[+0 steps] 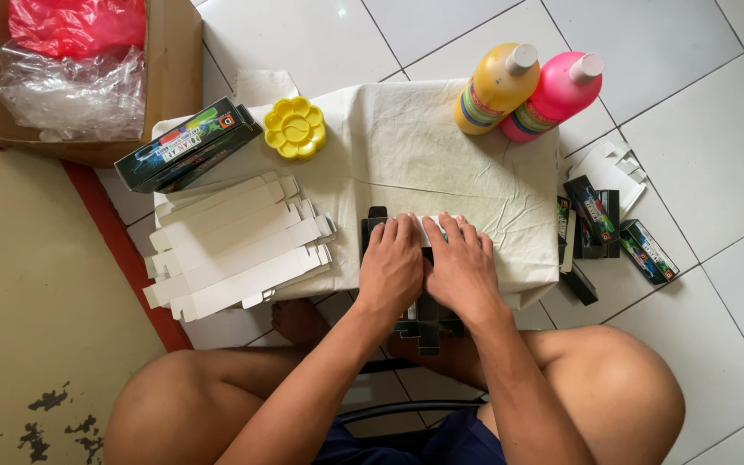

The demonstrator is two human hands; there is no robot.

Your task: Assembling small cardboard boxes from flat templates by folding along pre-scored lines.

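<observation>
Covering a low table (527, 275) on white tiles (691, 146), a cream cloth (424, 155).

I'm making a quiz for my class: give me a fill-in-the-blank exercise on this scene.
1. Both hands, left hand and right hand, press on a flat dark ____.
2. The palette is ____ in colour.
3. Beside the yellow bottle stands a ____ bottle.
4. The white flat boxes lie to the person's ____.

Missing: box; yellow; pink; left

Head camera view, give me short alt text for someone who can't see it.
Both hands, left hand and right hand, press flat on a dark carton blank on a cloth-covered table, beside stacked white flat cartons, a yellow palette and two paint bottles.
</observation>
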